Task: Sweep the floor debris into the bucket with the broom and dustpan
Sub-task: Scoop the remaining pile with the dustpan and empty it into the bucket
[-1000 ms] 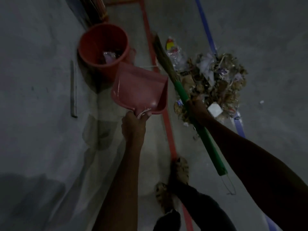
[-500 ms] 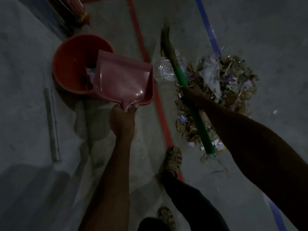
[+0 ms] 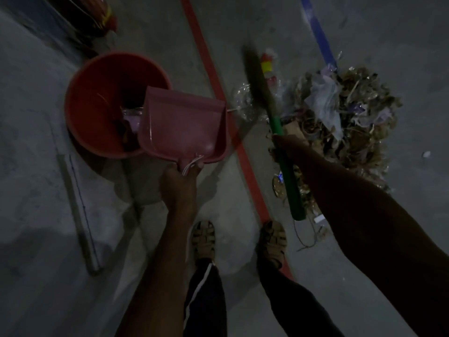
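Dustpan [image 3: 179, 127] now overlaps bucket [image 3: 102, 100]; debris [image 3: 345, 117] beside broom [image 3: 286, 161].

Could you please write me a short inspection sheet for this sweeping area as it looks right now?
Surface: grey concrete floor with a red line and a blue line.
Job's things: pink dustpan tipped over the orange bucket; broom; debris pile on the floor.
Clutter: metal rod lying left.
Grippers: left hand grips the dustpan handle; right hand grips the green broom handle.
Cables: thin wire near the broom end.
Surroundings: dim; red bundle at top left.
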### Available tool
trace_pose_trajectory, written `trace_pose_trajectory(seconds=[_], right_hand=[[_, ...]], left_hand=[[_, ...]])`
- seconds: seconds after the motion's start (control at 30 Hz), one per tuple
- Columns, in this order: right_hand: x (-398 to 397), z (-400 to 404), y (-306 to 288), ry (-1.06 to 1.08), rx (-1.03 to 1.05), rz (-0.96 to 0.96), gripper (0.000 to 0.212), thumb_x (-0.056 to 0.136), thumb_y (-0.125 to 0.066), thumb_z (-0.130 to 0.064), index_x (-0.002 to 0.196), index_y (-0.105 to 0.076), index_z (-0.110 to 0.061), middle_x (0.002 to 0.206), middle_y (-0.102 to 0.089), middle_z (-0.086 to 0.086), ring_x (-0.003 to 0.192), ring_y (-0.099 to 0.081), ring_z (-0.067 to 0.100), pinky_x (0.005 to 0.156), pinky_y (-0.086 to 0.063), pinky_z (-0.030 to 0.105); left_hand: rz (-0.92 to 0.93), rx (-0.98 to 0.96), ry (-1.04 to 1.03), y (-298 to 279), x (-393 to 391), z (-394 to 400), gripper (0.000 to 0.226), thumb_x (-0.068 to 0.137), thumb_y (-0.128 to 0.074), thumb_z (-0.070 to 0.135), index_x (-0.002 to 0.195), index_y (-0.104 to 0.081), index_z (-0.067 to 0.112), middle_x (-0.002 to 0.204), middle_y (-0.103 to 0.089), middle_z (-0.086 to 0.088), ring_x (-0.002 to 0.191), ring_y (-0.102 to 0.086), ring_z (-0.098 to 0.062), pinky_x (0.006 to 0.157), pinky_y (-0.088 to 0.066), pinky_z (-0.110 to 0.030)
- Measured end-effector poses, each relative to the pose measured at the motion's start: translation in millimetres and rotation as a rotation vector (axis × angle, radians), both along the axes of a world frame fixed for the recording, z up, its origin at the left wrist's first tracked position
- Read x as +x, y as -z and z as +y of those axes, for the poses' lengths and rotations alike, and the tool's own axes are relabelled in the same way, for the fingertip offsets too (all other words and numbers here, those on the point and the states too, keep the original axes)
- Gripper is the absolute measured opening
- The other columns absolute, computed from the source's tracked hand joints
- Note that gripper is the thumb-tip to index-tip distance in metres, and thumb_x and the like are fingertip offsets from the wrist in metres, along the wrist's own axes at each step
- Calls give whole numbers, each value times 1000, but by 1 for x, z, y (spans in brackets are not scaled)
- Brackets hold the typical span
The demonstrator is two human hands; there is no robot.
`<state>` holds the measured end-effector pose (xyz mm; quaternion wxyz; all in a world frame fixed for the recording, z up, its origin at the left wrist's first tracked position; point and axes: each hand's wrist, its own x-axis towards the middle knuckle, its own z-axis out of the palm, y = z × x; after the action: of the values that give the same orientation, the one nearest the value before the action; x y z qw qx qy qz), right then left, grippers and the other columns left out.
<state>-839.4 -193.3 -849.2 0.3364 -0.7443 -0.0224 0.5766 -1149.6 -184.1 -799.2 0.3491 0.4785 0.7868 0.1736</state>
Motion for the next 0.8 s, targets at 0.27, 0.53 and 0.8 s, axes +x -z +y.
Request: trace_pose_trajectory(seconds=[0.27,0.53,0.8], right_hand=[[-53,-55,-44,190,-66,-256,22,101,-53,-24,100,-48,-3,70,-53,15,42,-57,20,36,-45,24],[-124,-2,-54,105,-36,-198,35,102,-56,-35,88,-46,-4,74,-57,15,48,-54,21,40,-48,26],[-149,5,-28,69,-111,42,26,103,-55,-23,95,-45,0,70,-50,15,45,-50,22,40,-43,25]], left_hand=[[23,69,61,-43,-40,16,69,58,-68,84,88,-53,23,80,-67,-13,61,-66,-40,51,-56,-55],[74,44,85,-76,-66,28,65,65,-68,68,93,-63,10,83,-70,-16,65,-68,-37,58,-57,-47],[51,43,120,-60,-91,11,68,61,-65,78,89,-58,16,81,-69,-14,61,-67,-37,54,-57,-48]])
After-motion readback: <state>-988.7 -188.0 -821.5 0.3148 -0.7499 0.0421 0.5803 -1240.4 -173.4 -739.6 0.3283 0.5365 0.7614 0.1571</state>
